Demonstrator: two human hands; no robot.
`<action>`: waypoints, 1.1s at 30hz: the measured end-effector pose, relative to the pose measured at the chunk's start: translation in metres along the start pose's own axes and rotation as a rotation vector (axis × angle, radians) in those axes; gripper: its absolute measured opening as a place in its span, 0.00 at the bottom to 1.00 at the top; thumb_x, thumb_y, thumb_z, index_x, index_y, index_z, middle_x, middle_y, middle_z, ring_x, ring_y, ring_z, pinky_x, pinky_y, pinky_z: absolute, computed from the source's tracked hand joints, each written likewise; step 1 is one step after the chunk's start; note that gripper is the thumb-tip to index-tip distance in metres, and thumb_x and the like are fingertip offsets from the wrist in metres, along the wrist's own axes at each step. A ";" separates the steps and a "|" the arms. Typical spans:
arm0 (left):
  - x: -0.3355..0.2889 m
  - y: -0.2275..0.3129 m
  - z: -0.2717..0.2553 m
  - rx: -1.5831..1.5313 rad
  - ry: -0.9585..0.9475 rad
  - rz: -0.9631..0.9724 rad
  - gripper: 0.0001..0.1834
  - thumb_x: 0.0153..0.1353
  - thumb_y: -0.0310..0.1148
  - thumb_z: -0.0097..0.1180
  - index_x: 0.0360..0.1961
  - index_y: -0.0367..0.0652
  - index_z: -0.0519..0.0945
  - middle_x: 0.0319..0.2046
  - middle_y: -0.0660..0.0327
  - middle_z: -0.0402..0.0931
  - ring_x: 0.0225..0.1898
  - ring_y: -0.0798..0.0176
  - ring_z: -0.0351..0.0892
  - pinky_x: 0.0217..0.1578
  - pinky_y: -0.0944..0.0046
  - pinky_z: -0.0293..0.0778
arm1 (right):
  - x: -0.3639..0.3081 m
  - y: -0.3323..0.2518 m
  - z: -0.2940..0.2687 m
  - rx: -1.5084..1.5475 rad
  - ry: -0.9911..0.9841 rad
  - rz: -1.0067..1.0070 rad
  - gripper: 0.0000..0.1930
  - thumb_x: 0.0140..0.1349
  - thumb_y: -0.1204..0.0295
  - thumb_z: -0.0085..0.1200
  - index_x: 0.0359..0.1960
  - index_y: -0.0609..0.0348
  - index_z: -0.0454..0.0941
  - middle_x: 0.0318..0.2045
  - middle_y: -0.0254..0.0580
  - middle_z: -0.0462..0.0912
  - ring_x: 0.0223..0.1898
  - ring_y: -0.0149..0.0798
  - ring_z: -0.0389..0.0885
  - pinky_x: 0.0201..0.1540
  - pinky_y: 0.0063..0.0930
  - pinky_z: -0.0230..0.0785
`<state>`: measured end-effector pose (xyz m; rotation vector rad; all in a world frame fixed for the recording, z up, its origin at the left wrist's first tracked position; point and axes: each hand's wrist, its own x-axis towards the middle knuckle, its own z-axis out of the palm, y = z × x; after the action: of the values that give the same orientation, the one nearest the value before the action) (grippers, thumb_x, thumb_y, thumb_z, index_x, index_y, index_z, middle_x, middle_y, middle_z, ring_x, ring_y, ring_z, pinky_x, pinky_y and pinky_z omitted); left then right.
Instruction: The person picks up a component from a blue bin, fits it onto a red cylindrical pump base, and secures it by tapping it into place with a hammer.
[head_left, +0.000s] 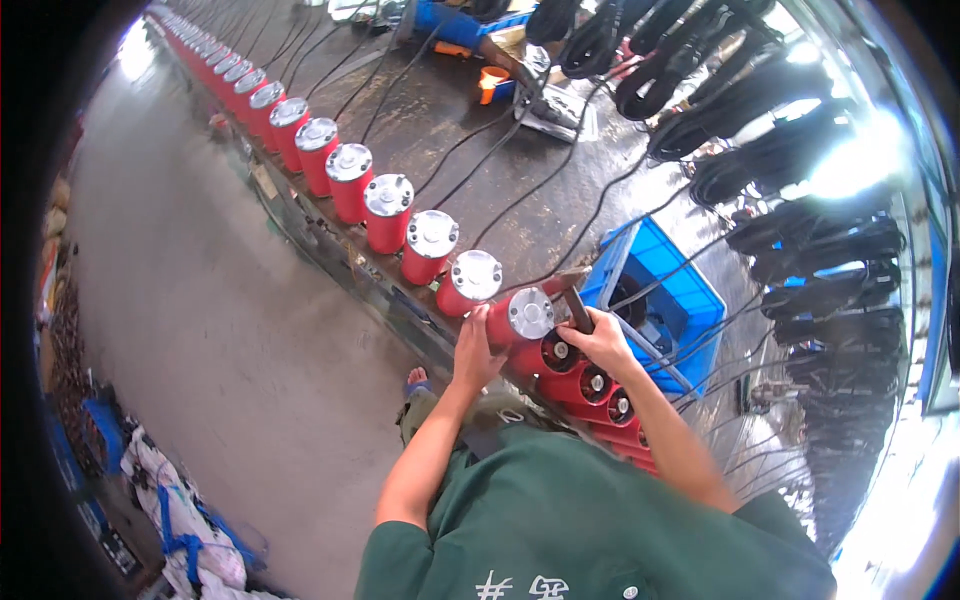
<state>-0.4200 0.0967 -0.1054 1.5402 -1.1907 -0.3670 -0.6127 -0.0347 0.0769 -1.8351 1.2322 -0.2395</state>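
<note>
My left hand (478, 352) is closed around the side of a red cylindrical motor (505, 325) with a silver end cap. The motor stands upright in a row at the bench edge. My right hand (600, 343) grips a dark, bar-like tool (578, 309) just right of that cap; its exact kind I cannot make out. Beside and below my right hand are several red motor housings (597, 384) without caps, their dark insides and shafts showing. On the far side of my left hand, the neighbouring motor (475, 273) carries a silver cap.
A long line of capped red motors (388, 212) runs along the bench edge to the far left. Black cables trail across the dark bench (440, 110). A blue crate (690, 290) stands right of my hands. Coiled black cables (690, 60) hang at the right. An orange cup (491, 82) sits farther back.
</note>
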 end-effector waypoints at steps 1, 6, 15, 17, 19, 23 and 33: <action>0.002 0.001 0.001 0.025 -0.004 -0.004 0.54 0.48 0.30 0.80 0.75 0.35 0.64 0.69 0.39 0.72 0.70 0.32 0.71 0.73 0.43 0.68 | 0.000 -0.001 -0.002 0.010 0.001 -0.033 0.18 0.62 0.60 0.74 0.40 0.65 0.86 0.28 0.38 0.87 0.30 0.29 0.81 0.37 0.32 0.76; 0.010 0.002 0.004 0.042 0.017 0.021 0.50 0.50 0.32 0.80 0.73 0.34 0.66 0.67 0.38 0.73 0.68 0.32 0.72 0.70 0.42 0.68 | -0.002 -0.008 -0.006 0.020 -0.022 0.116 0.19 0.60 0.59 0.75 0.34 0.64 0.84 0.26 0.36 0.84 0.30 0.31 0.80 0.39 0.34 0.74; 0.006 0.006 0.005 0.081 0.049 -0.060 0.51 0.49 0.38 0.83 0.71 0.33 0.69 0.62 0.41 0.77 0.65 0.33 0.75 0.66 0.42 0.71 | -0.012 0.001 0.010 -0.065 0.185 -0.020 0.18 0.61 0.62 0.77 0.33 0.64 0.83 0.23 0.43 0.83 0.27 0.35 0.81 0.37 0.38 0.75; 0.007 0.008 0.005 0.112 0.042 -0.079 0.51 0.49 0.40 0.83 0.71 0.34 0.69 0.62 0.42 0.77 0.64 0.33 0.75 0.66 0.42 0.71 | -0.012 0.004 0.013 -0.173 0.250 -0.058 0.19 0.59 0.60 0.78 0.33 0.64 0.83 0.24 0.47 0.85 0.27 0.41 0.84 0.37 0.40 0.75; 0.006 0.009 0.003 0.101 0.036 -0.100 0.51 0.49 0.41 0.84 0.71 0.34 0.69 0.62 0.42 0.77 0.64 0.33 0.75 0.65 0.42 0.71 | -0.011 0.005 0.012 -0.170 0.255 -0.008 0.23 0.56 0.53 0.78 0.34 0.64 0.84 0.31 0.59 0.88 0.37 0.61 0.89 0.42 0.49 0.79; 0.006 0.009 -0.002 0.235 0.021 -0.042 0.50 0.48 0.42 0.84 0.70 0.37 0.71 0.61 0.45 0.78 0.64 0.36 0.74 0.67 0.40 0.67 | -0.010 0.002 0.003 -0.101 0.198 0.017 0.23 0.54 0.55 0.78 0.33 0.64 0.86 0.31 0.55 0.89 0.37 0.57 0.90 0.43 0.46 0.80; 0.007 0.001 -0.003 0.238 0.100 -0.007 0.52 0.47 0.46 0.84 0.67 0.29 0.70 0.58 0.37 0.76 0.62 0.29 0.73 0.64 0.35 0.66 | -0.011 -0.002 -0.013 -0.084 0.089 -0.048 0.23 0.55 0.56 0.77 0.36 0.65 0.84 0.31 0.54 0.90 0.38 0.58 0.90 0.44 0.47 0.79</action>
<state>-0.4150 0.0927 -0.1009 1.7465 -1.1830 -0.1534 -0.6246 -0.0323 0.0891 -1.9454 1.2772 -0.3028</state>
